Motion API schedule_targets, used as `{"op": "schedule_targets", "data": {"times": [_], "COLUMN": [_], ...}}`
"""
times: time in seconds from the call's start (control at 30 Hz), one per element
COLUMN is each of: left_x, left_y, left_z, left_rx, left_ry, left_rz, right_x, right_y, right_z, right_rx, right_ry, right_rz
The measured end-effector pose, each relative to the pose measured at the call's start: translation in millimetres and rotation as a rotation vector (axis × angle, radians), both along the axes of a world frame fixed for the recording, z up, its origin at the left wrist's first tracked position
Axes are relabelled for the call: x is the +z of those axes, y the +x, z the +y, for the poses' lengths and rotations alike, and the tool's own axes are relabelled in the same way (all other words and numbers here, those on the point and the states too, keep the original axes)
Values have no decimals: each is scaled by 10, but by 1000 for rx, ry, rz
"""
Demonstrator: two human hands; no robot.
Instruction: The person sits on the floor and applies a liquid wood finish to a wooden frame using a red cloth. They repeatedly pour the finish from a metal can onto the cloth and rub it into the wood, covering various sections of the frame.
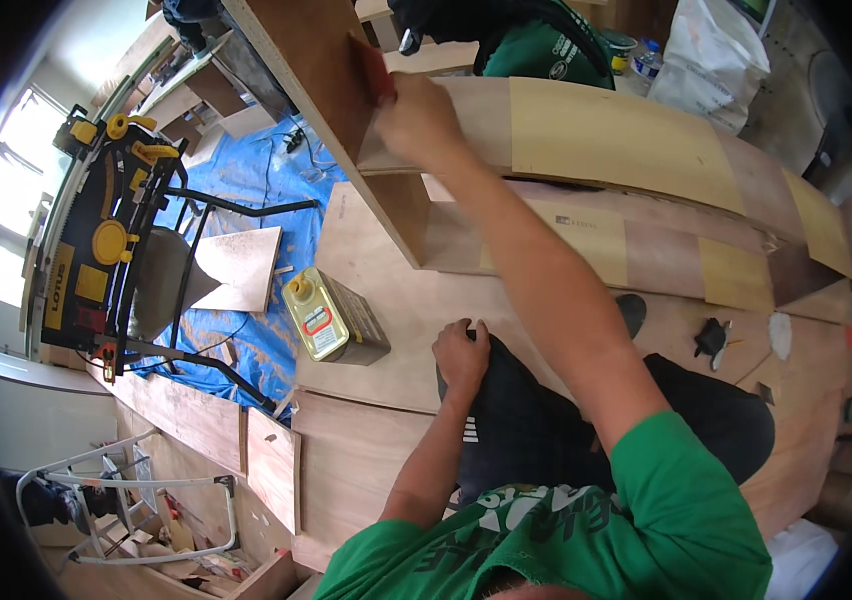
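My right hand (418, 122) reaches far forward, its fingers closed round a flat red piece (374, 68) whose exact kind I cannot make out. The red piece is against the inner face of an upright wooden board (321, 70), near the corner where a long plywood panel (481, 118) meets it. My left hand (463, 358) lies over my bent knee with nothing in it, fingers loosely spread. In front and to the left of that hand stands a yellowish metal can (331, 320) with a yellow cap.
A black and yellow table saw (96, 240) on folding legs stands left, by a blue tarp (296, 165). A metal step frame (126, 490) is lower left. A white sack (711, 60) and small tubs (621, 50) sit at the far right. A small black object (713, 340) lies on the plywood floor.
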State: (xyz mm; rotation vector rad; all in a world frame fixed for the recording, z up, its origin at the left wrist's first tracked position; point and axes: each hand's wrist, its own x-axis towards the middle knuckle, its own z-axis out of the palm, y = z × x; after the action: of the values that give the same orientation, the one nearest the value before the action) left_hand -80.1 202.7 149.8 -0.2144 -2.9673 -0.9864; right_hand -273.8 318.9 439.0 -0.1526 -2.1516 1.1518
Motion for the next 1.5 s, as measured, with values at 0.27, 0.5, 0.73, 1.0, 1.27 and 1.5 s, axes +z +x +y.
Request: {"op": "schedule_targets", "data": {"times": [0.27,0.5,0.73,1.0,1.27,1.5], "left_x": [248,70,50,-9,14,61], "left_y": [27,13,-4,-42,7,8], "left_z": [-55,-104,-33,-12,-37,6], "left_rx": [-35,-4,-14,-27,-14,0], "left_ry": [37,1,21,-13,-3,-35], "left_rz": [-151,25,4,-32,10,51], "right_x": [-198,164,82,330,-61,227], "right_y": [1102,643,58,425,1245,-22], "right_z": [-629,381,228,-612,-192,76], "right_rx": [191,262,339,82,248,-47], "right_ry": [-64,-449,-665,112,-531,-429], "right_rz": [258,-230,-217,212,40,-103]}}
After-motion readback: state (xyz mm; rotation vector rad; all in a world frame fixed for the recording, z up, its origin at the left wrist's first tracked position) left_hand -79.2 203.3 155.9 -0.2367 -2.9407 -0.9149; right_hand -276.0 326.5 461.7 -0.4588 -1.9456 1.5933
